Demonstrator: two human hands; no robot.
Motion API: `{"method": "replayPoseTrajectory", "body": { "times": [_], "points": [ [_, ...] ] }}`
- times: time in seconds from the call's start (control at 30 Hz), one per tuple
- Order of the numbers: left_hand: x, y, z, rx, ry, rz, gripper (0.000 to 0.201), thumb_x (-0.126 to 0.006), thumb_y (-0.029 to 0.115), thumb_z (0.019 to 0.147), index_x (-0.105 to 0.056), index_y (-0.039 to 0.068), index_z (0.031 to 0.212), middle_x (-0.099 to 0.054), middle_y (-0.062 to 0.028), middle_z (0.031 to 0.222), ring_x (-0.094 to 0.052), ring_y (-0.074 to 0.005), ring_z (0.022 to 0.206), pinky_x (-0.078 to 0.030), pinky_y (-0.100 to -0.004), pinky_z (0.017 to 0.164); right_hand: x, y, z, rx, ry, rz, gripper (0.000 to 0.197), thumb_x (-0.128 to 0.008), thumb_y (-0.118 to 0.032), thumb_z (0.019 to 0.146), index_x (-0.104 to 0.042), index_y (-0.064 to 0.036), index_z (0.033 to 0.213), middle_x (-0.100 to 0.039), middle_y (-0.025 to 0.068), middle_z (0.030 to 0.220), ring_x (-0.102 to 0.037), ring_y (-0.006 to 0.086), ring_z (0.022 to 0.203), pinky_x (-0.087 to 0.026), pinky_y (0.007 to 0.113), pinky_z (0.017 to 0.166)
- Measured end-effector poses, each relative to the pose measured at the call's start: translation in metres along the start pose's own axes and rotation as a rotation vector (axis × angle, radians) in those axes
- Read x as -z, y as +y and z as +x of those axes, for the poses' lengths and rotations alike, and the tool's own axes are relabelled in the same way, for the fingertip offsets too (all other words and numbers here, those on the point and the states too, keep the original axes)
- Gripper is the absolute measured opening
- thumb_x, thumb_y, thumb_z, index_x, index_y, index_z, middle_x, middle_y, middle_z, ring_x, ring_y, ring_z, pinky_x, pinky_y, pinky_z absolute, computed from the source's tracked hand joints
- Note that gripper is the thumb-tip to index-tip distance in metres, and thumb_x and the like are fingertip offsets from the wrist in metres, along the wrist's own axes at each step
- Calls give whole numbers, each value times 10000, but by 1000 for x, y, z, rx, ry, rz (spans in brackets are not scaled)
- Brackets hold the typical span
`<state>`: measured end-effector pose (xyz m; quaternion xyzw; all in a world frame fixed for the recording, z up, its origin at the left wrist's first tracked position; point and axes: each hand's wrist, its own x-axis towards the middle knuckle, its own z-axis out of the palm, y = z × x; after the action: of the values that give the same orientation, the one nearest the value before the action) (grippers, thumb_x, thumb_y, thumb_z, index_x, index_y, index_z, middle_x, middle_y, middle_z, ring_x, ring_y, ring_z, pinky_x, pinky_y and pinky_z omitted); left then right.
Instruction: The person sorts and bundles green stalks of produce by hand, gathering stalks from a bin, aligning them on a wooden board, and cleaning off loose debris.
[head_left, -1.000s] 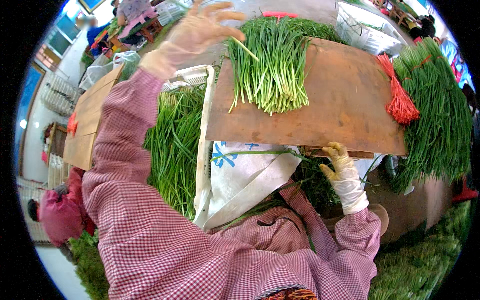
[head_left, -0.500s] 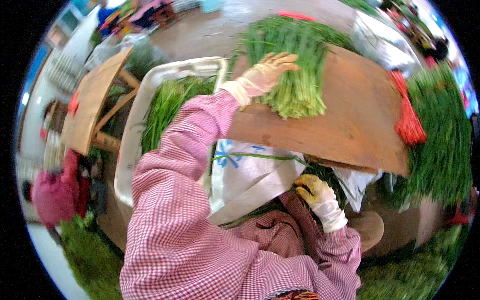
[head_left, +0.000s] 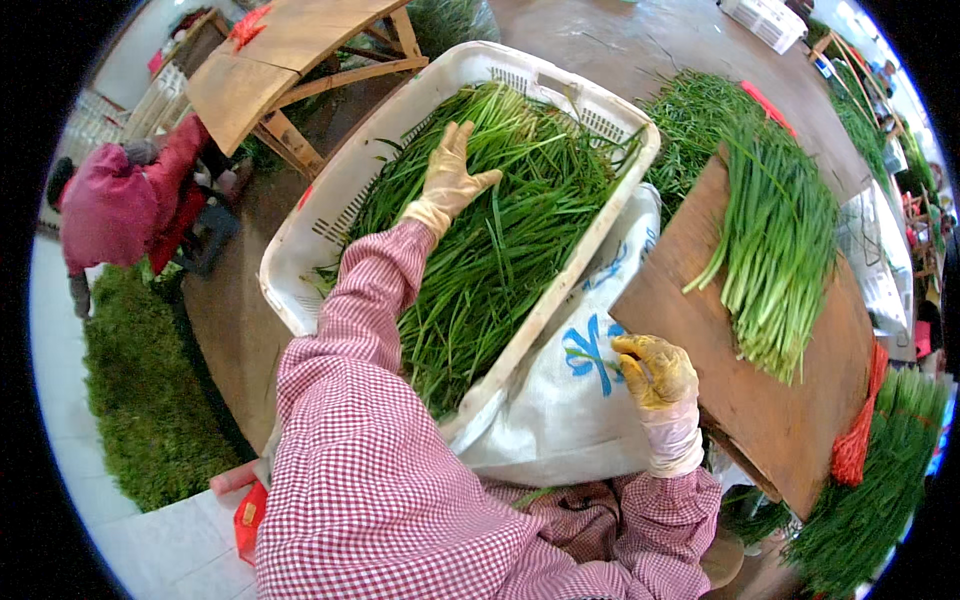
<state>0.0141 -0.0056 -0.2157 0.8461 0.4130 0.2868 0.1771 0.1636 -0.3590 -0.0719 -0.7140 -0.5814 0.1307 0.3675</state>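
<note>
My left hand, in a pale glove, reaches over the white plastic crate with its fingers spread on the loose green chives lying inside. My right hand, in a yellow-stained glove, is in front of the wooden board's near corner, above the white sack with blue print. Its fingers are curled in a pinch, and a thin chive leaf sticks out from the fingertips. A sorted bundle of chives lies on the wooden board, cut ends towards me.
Red ties hang at the board's right edge, above more chives. Loose greens lie beyond the board. A wooden table stands at the far left, near a person in a red top and a heap of greens.
The view has swung left, bringing the crate to the middle. My left hand has left the bundle on the board for the chives in the crate. My right hand now pinches a leaf.
</note>
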Motion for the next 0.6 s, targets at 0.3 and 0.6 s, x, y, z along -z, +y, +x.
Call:
{"method": "replayPoseTrajectory", "body": {
  "times": [0.3, 0.6],
  "points": [
    [-51, -3, 51, 96, -279, 350, 1162, -717, 614, 541, -81, 216, 1427, -59, -179, 1466, -45, -329, 1358, -45, -511, 1069, -17, 22, 17, -453, 186, 517, 89, -549, -16, 830, -612, 12, 886, -629, 90, 826, -571, 128, 670, -473, 239, 579],
    [-55, -58, 95, 347, -238, 337, 1193, -690, 671, 529, -41, 224, 1425, -70, -187, 1465, -48, -330, 1359, -49, -497, 1074, -20, 26, 17, -378, 173, 320, 94, -593, -101, 815, -622, -15, 838, -638, 89, 732, -577, 138, 530, -465, 254, 506]
  ]
}}
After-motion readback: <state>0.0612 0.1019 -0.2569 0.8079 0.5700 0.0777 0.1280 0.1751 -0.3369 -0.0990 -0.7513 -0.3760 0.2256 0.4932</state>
